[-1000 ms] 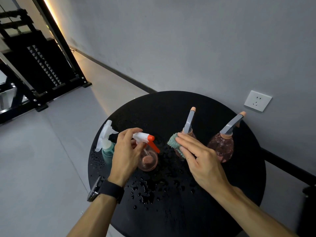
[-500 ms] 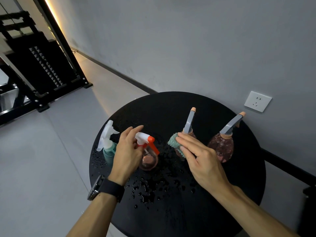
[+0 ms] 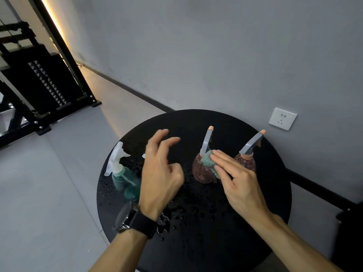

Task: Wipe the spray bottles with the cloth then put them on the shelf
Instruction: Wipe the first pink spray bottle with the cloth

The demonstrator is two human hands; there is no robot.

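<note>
A second ago the left hand (image 3: 160, 173) was wrapped round the orange-and-white trigger of the small pink bottle; now it has let go and lifted, fingers loosely spread and holding nothing, and it hides that bottle almost wholly, with only a sliver of white and orange showing at its edges. The right hand (image 3: 235, 179) has stayed with the middle brown bottle (image 3: 200, 171), its straight fingers pressing the green cloth (image 3: 209, 160) against the bottle's shoulder just below the grey nozzle. Taking that middle bottle as the marker on the round black table (image 3: 265, 213): the second brown bottle (image 3: 246, 161) stands just to its right, the teal bottle (image 3: 125, 183) well to its left beyond the free hand, and water drops lie scattered in front of it. The freed left hand probably means it is coming over to steady the middle bottle for wiping. All the bottles are on the table, and the dark shelf (image 3: 39, 83) stands far off to the left.
</note>
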